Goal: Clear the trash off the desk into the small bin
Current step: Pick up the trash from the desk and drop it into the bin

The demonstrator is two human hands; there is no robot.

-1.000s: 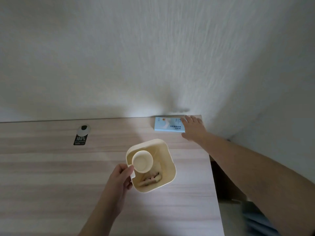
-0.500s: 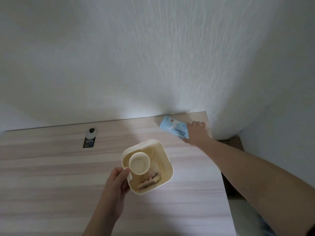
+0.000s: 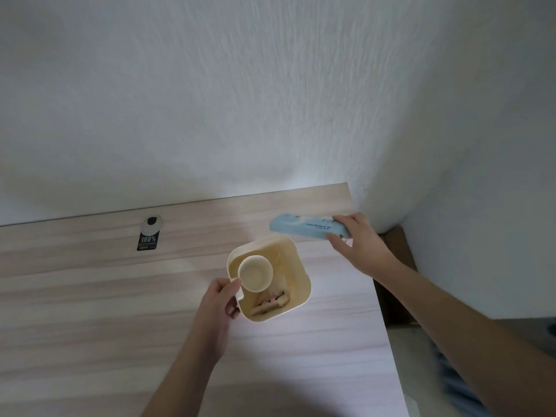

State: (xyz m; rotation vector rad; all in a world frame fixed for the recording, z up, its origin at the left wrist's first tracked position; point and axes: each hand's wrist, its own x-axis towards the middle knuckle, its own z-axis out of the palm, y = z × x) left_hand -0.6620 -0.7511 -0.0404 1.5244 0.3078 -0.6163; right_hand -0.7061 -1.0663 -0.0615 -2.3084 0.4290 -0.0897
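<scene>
A small cream bin (image 3: 296, 296) stands on the wooden desk (image 3: 90, 296) near its right side. Inside it lie a round cream cup (image 3: 255, 273) and some scraps at the bottom. My left hand (image 3: 221, 305) grips the bin's left rim. My right hand (image 3: 358, 245) holds a flat light-blue packet (image 3: 301, 225) by its right end, lifted off the desk just above the bin's far rim.
A small black tag with a round silver top (image 3: 149, 234) lies on the desk at the back, left of the bin. The white wall runs along the desk's far edge. The desk's right edge drops to the floor beside the wall corner.
My right hand has picked the blue packet up from the desk's far right corner and carried it toward the bin. My left hand stays on the bin.
</scene>
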